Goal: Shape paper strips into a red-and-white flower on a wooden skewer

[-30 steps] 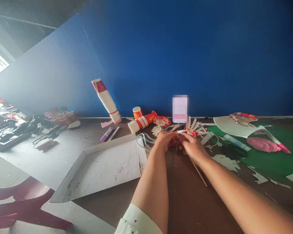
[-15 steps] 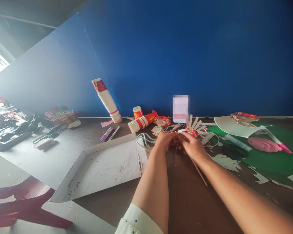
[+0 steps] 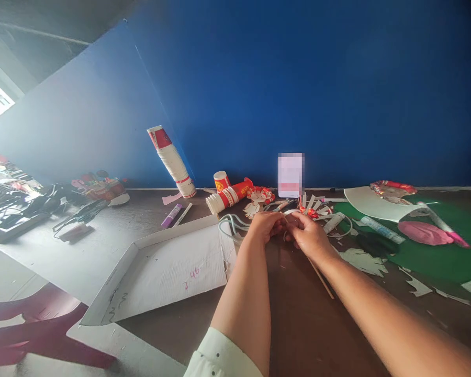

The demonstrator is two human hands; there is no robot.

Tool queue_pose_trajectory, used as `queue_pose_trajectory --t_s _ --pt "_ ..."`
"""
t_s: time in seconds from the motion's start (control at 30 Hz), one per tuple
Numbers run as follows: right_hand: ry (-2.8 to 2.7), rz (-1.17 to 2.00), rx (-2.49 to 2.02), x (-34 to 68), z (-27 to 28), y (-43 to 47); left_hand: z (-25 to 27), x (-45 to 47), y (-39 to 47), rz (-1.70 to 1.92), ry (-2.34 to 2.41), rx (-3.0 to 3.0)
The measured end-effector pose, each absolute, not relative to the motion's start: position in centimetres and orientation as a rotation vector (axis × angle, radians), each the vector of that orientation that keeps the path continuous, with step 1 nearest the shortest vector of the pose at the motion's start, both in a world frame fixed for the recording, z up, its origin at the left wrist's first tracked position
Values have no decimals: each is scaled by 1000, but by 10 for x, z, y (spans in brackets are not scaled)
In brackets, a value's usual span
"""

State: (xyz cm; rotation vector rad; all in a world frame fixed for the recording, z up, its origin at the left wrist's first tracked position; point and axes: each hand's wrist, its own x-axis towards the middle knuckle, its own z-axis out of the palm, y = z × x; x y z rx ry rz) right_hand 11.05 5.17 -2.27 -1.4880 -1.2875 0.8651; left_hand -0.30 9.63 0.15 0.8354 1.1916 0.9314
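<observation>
My left hand is closed with its fingertips pinched on a thin white strip, which bends between the two hands. Right beside it, my right hand is closed around a thin wooden stick. The stick slants from the fingertips, passes beneath the right hand and sticks out toward me. Just beyond the right fingers is a red-and-white paper cup cut into strips; whether it is joined to the stick is hidden. The pinched fingertips partly cover what lies between them.
A shallow white cardboard box lid lies left of my forearms. Behind stand a leaning stack of paper cups, toppled cups and a phone-like screen. Pale cord, a glue tube and paper scraps lie nearby.
The upright white strips of the cut cup behind my right hand have dropped lower. My fingers have shifted slightly at the stick's tip; both arms stay almost in place.
</observation>
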Motion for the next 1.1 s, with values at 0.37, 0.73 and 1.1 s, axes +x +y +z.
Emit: queue_pose_trajectory --t_s 0.37,0.73,1.1 --pt "-1483 642 -1515 111 -21 47 -2 -6 103 854 1123 732" --pt "-1350 804 -1476 102 -16 47 -3 -1 101 934 1253 820" --pt "-1243 975 -1447 106 -29 53 -3 1 101 1008 1275 783"
